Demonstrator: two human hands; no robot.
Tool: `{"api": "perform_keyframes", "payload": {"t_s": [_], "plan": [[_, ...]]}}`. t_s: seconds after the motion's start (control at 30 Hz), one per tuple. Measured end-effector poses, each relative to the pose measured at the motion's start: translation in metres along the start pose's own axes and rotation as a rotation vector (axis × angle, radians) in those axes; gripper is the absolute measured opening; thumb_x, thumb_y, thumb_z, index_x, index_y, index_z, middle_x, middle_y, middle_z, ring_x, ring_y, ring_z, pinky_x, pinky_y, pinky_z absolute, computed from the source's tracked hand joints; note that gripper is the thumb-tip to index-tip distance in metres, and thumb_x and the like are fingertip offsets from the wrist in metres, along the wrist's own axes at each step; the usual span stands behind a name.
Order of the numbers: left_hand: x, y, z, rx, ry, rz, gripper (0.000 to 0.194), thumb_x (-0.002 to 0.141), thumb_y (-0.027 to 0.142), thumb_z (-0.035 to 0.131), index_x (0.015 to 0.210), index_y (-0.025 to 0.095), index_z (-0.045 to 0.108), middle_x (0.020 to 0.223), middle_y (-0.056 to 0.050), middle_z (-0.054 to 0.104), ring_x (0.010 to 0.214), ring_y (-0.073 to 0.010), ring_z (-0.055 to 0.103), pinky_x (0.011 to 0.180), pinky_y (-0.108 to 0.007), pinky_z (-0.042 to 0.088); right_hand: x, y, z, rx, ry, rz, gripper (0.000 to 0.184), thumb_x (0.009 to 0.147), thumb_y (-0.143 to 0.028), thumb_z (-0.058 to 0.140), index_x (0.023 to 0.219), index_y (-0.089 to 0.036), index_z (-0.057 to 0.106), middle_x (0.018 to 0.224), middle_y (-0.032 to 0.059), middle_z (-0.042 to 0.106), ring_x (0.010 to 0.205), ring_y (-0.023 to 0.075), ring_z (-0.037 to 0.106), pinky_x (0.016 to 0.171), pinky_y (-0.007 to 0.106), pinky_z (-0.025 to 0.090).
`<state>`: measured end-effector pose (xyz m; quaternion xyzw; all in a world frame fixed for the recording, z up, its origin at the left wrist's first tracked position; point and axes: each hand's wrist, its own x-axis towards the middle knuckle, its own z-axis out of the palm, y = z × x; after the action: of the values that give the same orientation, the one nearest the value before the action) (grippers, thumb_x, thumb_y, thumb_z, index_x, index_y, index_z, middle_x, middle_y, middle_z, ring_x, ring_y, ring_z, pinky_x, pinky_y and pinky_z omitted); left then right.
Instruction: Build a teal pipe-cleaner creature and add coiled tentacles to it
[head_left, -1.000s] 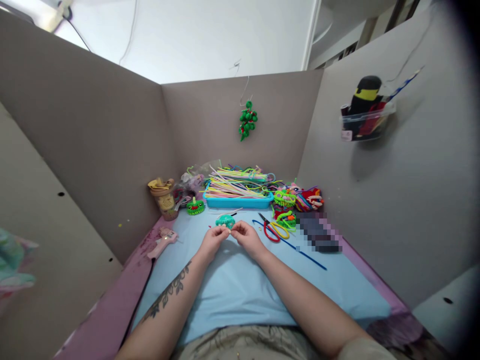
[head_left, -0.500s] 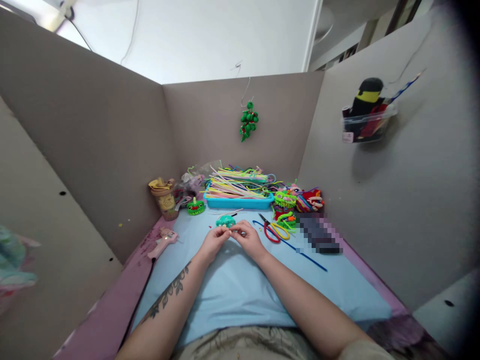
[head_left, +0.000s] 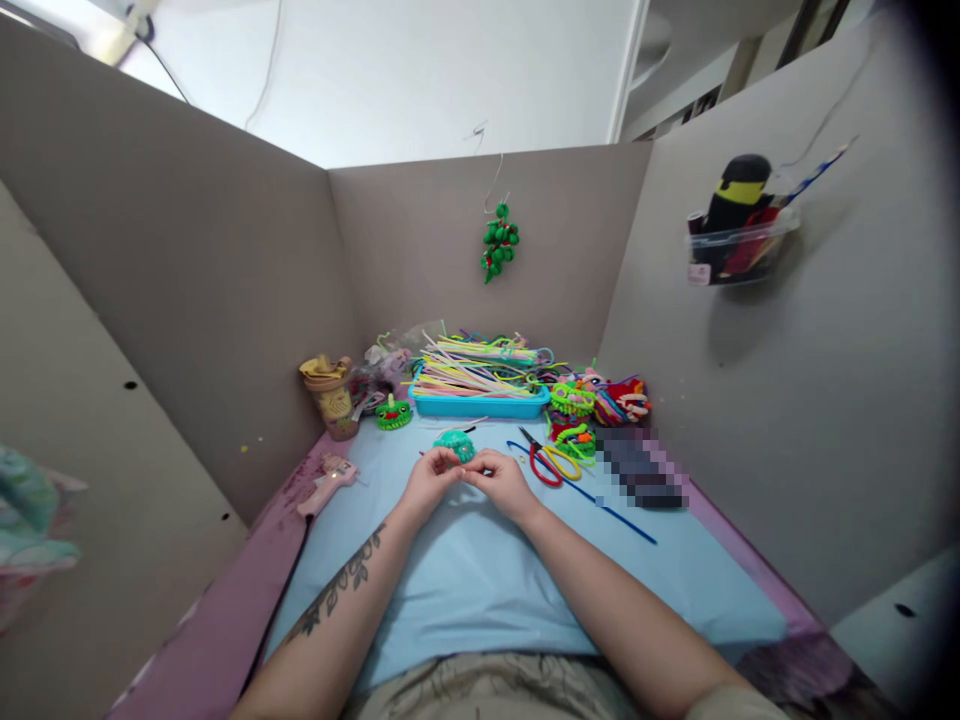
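At far left on the light-blue cloth (head_left: 465, 600), a pink hot-glue gun (head_left: 330, 487) lies tilted, nozzle toward the middle. Behind it stands a brown patterned cup (head_left: 337, 406), and to the right of that sits a green pipe-cleaner face (head_left: 393, 413).

Next comes the left hand (head_left: 433, 484), its thumb and fingers curled in. Just beyond its fingers, on the side away from the person, lies a rounded teal fuzzy piece (head_left: 454, 443). This looks wider side to side than front to back, though its near edge is partly hidden by the fingers; whether they touch it cannot be told. The left hand is the nearer of the two.

Farther back, a blue tray (head_left: 480, 408) holds a heap of pastel pipe cleaners (head_left: 469, 375). The right hand (head_left: 501, 485) meets the left at the fingertips, below the teal piece's right side; whether anything small is pinched between them is too fine to tell.

To its right, scissors with red and yellow handles (head_left: 546, 466) lie with blades pointing away, crossed with a long blue pipe cleaner (head_left: 619, 519). A bright-green fuzzy piece (head_left: 576, 441) and a pixelated dark slab (head_left: 641, 470) come last.
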<state>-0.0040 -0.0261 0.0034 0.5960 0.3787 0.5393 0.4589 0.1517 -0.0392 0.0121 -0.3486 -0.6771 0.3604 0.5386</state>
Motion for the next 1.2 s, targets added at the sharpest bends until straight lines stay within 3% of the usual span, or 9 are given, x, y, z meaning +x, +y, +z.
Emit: {"api": "perform_keyframes", "payload": {"t_s": [0.43, 0.83, 1.0, 1.2], "plan": [[-0.002, 0.003, 0.0, 0.221, 0.11, 0.092, 0.012, 0.065, 0.023, 0.067, 0.069, 0.015, 0.059, 0.064, 0.001, 0.057, 0.059, -0.0112, 0.047, 0.059, -0.023, 0.037, 0.002, 0.001, 0.004, -0.046, 0.059, 0.019, 0.018, 0.071, -0.038, 0.069, 0.069, -0.02, 0.072, 0.066, 0.004, 0.063, 0.065, 0.0171, 0.057, 0.063, 0.028, 0.044], [-0.005, 0.01, 0.002, 0.257, 0.148, 0.134, 0.011, 0.065, 0.025, 0.067, 0.064, 0.016, 0.06, 0.063, 0.0, 0.059, 0.056, -0.0113, 0.047, 0.056, -0.023, 0.038, 0.0, 0.009, 0.009, 0.027, 0.058, 0.095, 0.022, 0.073, -0.04, 0.066, 0.072, -0.019, 0.07, 0.063, 0.0004, 0.059, 0.046, 0.0101, 0.047, 0.045, 0.023, 0.037], [-0.003, 0.005, 0.001, 0.159, 0.073, 0.051, 0.015, 0.068, 0.03, 0.066, 0.074, 0.016, 0.067, 0.068, -0.002, 0.064, 0.06, -0.0132, 0.053, 0.06, -0.025, 0.042, 0.001, 0.014, 0.009, 0.089, 0.04, 0.161, 0.021, 0.072, -0.038, 0.066, 0.075, -0.018, 0.068, 0.056, -0.0016, 0.056, 0.043, 0.0095, 0.044, 0.043, 0.023, 0.035], [-0.001, 0.001, 0.002, 0.109, -0.026, -0.052, 0.023, 0.068, 0.034, 0.067, 0.08, 0.014, 0.071, 0.06, -0.001, 0.063, 0.052, -0.0114, 0.051, 0.055, -0.025, 0.041, 0.003, 0.009, 0.004, 0.04, 0.062, 0.154, 0.019, 0.07, -0.036, 0.066, 0.071, -0.017, 0.068, 0.061, 0.0004, 0.06, 0.044, 0.01, 0.046, 0.043, 0.023, 0.037]]}}
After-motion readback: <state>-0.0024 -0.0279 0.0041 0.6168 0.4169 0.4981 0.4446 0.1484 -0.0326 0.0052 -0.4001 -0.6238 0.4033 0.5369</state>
